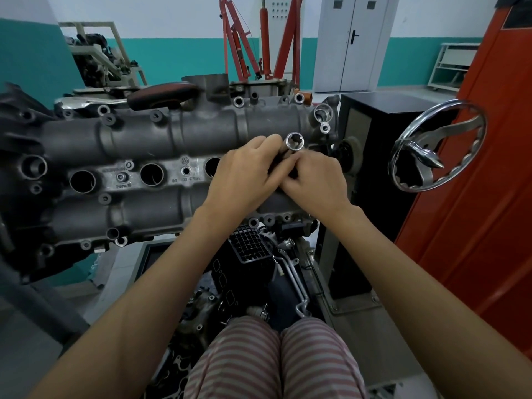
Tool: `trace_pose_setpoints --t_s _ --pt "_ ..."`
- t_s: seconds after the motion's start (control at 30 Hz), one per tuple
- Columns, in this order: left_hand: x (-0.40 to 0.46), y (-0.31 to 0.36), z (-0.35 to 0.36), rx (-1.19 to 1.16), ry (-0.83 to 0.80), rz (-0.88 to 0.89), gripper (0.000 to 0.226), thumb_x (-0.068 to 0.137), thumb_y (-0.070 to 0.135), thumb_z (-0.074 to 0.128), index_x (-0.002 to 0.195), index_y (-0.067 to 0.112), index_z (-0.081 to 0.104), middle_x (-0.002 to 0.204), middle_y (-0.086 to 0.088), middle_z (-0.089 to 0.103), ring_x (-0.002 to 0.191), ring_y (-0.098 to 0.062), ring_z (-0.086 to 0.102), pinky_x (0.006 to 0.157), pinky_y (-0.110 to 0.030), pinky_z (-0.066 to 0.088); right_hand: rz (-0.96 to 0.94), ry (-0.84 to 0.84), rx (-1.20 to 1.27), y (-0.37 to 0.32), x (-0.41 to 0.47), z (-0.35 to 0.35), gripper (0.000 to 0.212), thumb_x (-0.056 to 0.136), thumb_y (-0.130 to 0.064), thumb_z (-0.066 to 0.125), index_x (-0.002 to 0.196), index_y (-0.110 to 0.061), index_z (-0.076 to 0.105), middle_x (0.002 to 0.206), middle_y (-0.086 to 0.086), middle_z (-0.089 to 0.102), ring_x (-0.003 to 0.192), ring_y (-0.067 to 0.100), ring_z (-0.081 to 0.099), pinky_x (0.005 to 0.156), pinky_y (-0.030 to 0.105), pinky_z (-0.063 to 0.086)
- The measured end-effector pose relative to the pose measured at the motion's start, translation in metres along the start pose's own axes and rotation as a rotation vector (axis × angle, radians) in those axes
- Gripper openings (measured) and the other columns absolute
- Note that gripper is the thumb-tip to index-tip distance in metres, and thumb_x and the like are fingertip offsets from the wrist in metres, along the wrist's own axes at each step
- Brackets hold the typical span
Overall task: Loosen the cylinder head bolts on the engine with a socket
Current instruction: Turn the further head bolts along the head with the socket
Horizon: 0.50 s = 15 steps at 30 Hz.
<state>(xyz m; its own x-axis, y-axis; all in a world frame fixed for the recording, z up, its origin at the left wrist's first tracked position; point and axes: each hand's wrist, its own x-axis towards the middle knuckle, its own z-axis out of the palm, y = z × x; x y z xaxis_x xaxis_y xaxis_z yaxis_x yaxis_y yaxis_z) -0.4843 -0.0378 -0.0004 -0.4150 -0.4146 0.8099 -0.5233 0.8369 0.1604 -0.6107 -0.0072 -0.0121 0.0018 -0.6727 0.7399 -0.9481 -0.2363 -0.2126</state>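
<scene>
One shiny chrome socket with a toothed open end (294, 140) is held up over the right part of the grey cast-metal cylinder head (144, 136), its opening facing the camera. Both hands hold it together: the left hand (244, 174) has its fingers curled around the shaft, and the right hand (313, 180) pinches it from below. In the middle strip of the head three round dark holes can be counted. One chrome hand wheel (440, 145) stands to the right, and one red hoist frame (259, 38) is behind.
</scene>
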Motion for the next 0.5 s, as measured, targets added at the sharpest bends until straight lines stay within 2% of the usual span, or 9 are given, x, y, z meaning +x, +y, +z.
trace_pose_setpoints --t_s 0.1,0.23,0.37,0.5 --pt "0.0002 0.0006 -0.0009 -0.003 -0.011 -0.003 0.051 0.088 0.05 0.037 0.083 0.003 0.057 0.074 -0.008 0.056 0.061 -0.026 0.054 0.054 -0.039 0.045 -0.002 -0.018 -0.014 0.0009 0.0001 -0.0009 0.04 0.078 -0.048 0.028 0.074 -0.015 0.051 0.06 -0.01 0.039 0.052 0.011 0.038 0.045 0.016 0.021" --pt "-0.0003 0.0042 -0.0041 -0.001 -0.019 -0.001 0.05 0.086 0.048 0.034 0.086 0.003 0.055 0.076 -0.007 0.055 0.061 -0.026 0.052 0.054 -0.04 0.045 -0.003 -0.054 -0.048 0.0031 0.0002 0.0003 0.036 0.081 -0.049 0.028 0.077 -0.017 0.044 0.059 -0.011 0.037 0.049 0.009 0.036 0.045 0.017 0.023" --pt "0.0 0.0067 -0.0061 -0.02 -0.027 0.005 0.041 0.086 0.042 0.036 0.086 0.003 0.049 0.074 -0.005 0.051 0.057 -0.025 0.049 0.05 -0.04 0.044 0.005 -0.057 -0.047 0.0057 -0.0002 0.0013 0.025 0.089 -0.033 0.046 0.086 -0.009 0.054 0.064 -0.009 0.04 0.051 0.012 0.038 0.046 0.015 0.022" --pt "-0.0002 0.0071 -0.0045 -0.006 -0.037 0.012 0.041 0.087 0.04 0.033 0.091 0.003 0.05 0.079 -0.007 0.055 0.059 -0.029 0.052 0.051 -0.04 0.046 0.023 -0.051 -0.027 0.0019 0.0011 0.0013 0.031 0.085 -0.035 0.037 0.089 -0.009 0.053 0.068 -0.009 0.044 0.053 0.011 0.041 0.045 0.017 0.025"
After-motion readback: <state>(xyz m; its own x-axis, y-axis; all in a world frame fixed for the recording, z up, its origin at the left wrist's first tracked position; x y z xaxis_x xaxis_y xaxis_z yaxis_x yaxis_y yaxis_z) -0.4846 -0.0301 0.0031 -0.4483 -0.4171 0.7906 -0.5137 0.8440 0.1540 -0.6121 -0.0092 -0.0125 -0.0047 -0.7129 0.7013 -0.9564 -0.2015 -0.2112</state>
